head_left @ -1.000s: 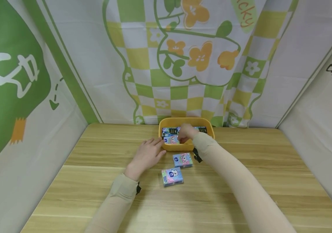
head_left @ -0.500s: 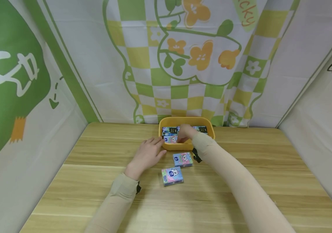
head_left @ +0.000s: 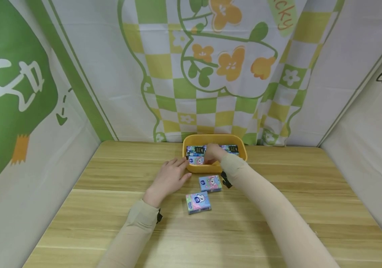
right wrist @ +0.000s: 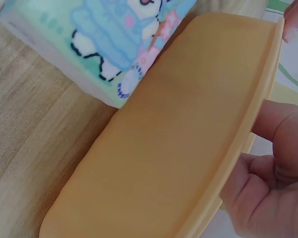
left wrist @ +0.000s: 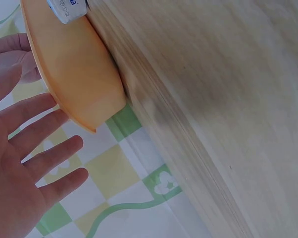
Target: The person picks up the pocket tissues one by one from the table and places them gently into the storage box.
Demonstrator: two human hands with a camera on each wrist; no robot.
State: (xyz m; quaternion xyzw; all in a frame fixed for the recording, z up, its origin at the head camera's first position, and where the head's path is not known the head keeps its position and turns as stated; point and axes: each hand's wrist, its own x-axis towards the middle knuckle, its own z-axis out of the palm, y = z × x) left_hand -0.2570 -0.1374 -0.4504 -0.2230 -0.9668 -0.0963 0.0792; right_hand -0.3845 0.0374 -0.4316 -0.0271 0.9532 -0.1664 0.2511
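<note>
A yellow-orange plastic bin (head_left: 205, 169) stands at the table's back edge. Inside it, dark blue patterned packs (head_left: 195, 150) line the back, and a light blue cartoon-printed tissue pack (head_left: 196, 160) lies at the front left. My right hand (head_left: 213, 153) reaches down into the bin beside that pack; its fingertips are hidden behind the front wall, so I cannot tell what they hold. My left hand (head_left: 170, 176) has its fingers spread, tips at the bin's left rim. Two more cartoon tissue packs lie in front of the bin, a nearer one (head_left: 198, 203) and a farther one (head_left: 210, 183).
The wooden table (head_left: 110, 208) extends to both sides and toward me. Behind the bin hangs a green and yellow checked curtain (head_left: 207, 108). Printed fabric walls rise at the left and right.
My right hand has shifted slightly left inside the bin, covering a bit more of the front pack's right end. My left hand and the two packs on the table stay in place.
</note>
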